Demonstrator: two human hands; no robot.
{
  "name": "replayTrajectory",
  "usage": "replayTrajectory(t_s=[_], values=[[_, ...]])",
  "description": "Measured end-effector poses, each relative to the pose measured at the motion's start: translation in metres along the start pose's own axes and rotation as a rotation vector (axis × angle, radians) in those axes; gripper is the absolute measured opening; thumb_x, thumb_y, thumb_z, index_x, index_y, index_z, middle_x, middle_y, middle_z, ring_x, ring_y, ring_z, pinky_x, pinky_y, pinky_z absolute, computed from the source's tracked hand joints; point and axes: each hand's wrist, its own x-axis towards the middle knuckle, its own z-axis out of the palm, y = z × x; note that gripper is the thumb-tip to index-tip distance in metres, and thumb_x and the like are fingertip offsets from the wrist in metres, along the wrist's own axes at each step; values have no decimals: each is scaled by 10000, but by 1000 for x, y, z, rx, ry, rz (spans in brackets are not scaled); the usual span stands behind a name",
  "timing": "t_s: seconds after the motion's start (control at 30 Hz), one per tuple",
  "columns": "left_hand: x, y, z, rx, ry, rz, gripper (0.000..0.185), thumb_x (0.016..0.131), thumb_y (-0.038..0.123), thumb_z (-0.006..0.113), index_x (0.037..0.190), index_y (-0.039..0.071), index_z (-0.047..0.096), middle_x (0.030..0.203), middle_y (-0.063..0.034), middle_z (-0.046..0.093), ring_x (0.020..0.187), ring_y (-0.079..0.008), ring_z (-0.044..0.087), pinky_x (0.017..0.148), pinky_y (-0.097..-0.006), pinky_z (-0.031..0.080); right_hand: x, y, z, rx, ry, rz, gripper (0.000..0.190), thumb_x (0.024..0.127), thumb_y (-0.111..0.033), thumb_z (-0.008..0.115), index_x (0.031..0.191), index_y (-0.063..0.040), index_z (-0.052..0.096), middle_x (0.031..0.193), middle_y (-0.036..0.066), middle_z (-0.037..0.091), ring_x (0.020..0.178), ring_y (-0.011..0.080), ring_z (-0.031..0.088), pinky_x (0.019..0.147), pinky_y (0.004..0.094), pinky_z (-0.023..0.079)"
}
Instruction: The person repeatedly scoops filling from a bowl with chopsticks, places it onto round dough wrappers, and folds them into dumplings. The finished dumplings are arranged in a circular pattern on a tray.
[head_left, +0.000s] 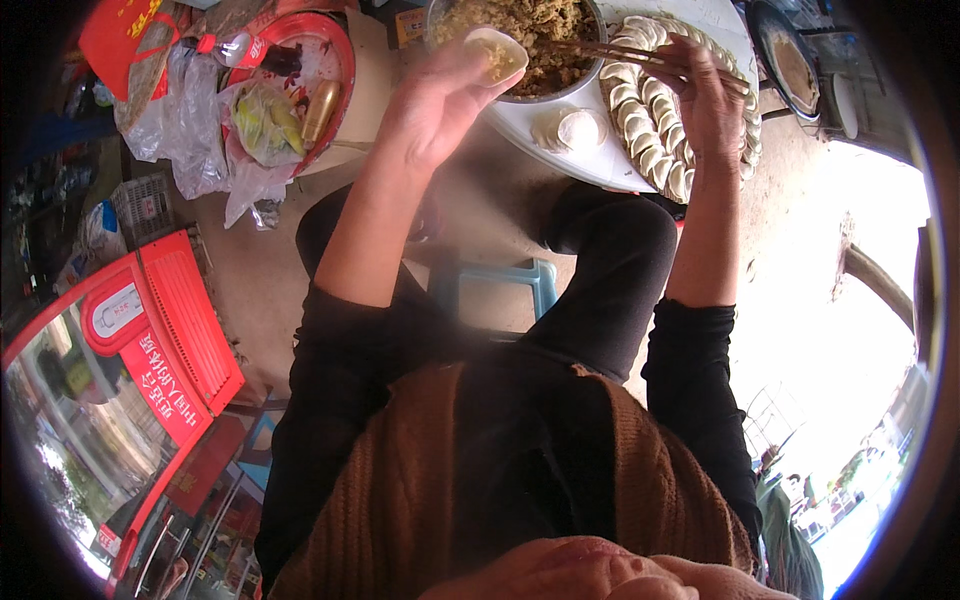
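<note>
My left hand (442, 97) holds a round dumpling wrapper (501, 56) with some filling on it, at the near left rim of a metal bowl (598, 71) of chopped filling (536, 37). In my right hand (706, 101) is a pair of wooden chopsticks (630, 52), their tips over the filling. Below that hand lies a round tray with rows of folded dumplings (641, 127). A stack of wrappers (581, 131) rests on the white table (532, 139) between the bowl's near side and the tray.
Left of the table, a red-rimmed basin (349, 60) holds a cola bottle (251, 52), a golden cylindrical object (321, 112) and a plastic bag of green produce (266, 124). A blue plastic stool (544, 281) is between my legs. A dark round pan (780, 60) stands at the upper right.
</note>
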Motion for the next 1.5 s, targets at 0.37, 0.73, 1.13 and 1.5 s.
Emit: replayTrajectory(t_s=[0.37, 0.73, 1.13, 1.5], values=[[-14, 2, 22, 519, 106, 66, 371, 952, 21, 611, 1315, -33, 562, 1212, -145, 640, 1150, -278, 629, 1050, -472, 503, -15, 78, 42, -332, 87, 128, 431, 901, -274, 742, 1164, 61, 679, 988, 110, 715, 809, 160, 641, 762, 293, 531], [-51, 1, 29, 69, 132, -164, 363, 944, 22, 613, 1302, -1, 562, 1224, -145, 631, 1123, -263, 629, 1043, -460, 506, -107, -33, 98, -672, -124, -63, 233, 821, -92, 790, 1026, -21, 704, 991, 58, 690, 807, 145, 635, 719, 277, 513], [-128, 3, 57, -74, -57, -263, 364, 1004, 181, 579, 1318, 1, 543, 1237, -130, 641, 1163, -230, 609, 1078, -438, 449, -137, -80, 152, -1018, -197, -868, 429, 551, -82, 838, 957, -214, 802, 1219, 2, 680, 1022, 226, 589, 867, 326, 511], [-164, -7, 66, 224, 11, -105, 351, 1001, 166, 538, 1283, -42, 565, 1159, -104, 655, 1078, -192, 631, 978, -383, 502, -168, -102, 175, -997, -258, -705, 294, 653, -56, 804, 924, -165, 778, 1240, -5, 678, 1045, 244, 571, 941, 355, 471]])
